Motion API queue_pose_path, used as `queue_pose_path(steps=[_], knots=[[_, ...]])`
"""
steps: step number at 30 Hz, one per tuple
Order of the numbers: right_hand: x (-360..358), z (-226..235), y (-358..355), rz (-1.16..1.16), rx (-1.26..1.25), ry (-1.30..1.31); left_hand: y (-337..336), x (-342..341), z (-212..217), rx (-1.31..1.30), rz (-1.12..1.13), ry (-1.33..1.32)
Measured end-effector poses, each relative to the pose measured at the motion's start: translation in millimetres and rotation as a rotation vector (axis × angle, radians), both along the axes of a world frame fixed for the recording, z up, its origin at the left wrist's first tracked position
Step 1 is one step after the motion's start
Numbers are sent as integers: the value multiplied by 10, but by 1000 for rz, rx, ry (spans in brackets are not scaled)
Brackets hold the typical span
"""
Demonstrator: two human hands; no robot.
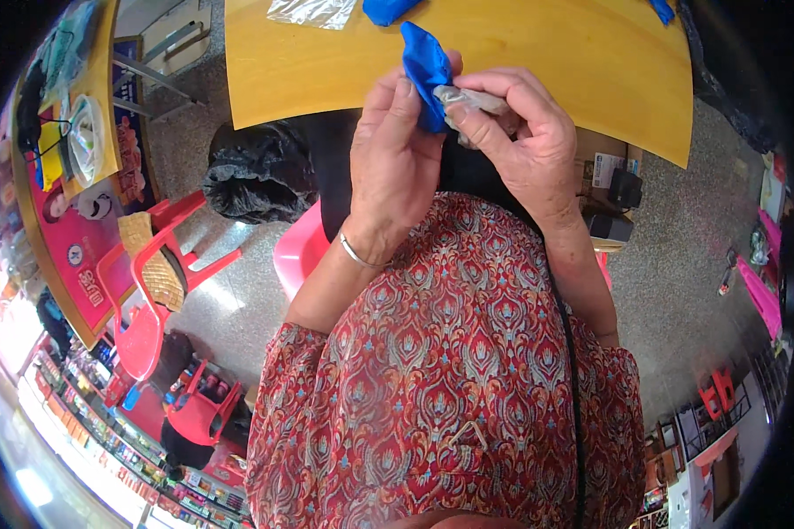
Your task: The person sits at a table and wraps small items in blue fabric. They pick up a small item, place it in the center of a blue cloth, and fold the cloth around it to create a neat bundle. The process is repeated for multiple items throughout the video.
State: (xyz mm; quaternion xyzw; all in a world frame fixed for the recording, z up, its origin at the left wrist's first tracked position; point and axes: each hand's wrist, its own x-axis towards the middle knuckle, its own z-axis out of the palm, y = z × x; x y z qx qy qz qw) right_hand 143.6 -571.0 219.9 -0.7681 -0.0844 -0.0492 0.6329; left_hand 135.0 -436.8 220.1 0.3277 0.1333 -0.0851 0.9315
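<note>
Near the front edge of the yellow table (326,79), both my hands are raised in front of my chest. Between the thumb and fingers of my left hand (393,145) is a piece of blue cloth (426,66), folded and standing upright. My right hand (538,145) pinches a crumpled, pale grey, thin material (483,102) against the right side of the blue cloth. I cannot tell whether it is plastic or fabric. The fingers of my left hand are partly hidden behind the cloth.
On the table's far side lie a clear plastic bag (313,11) and another blue piece (388,9). A black plastic bag (260,176) is below the table's left end. Farther left stands a red chair (141,339). A cardboard box (600,150) sits under the table at right.
</note>
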Motion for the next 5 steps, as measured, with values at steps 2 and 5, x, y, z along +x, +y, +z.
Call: queue_pose_path(steps=[2, 5], knots=[[-12, 61, 24, -40, 35, 93, -2, 6, -8, -7, -9, -36], [9, 91, 5, 15, 77, 165, 2, -8, -39, -7, -34, -61]])
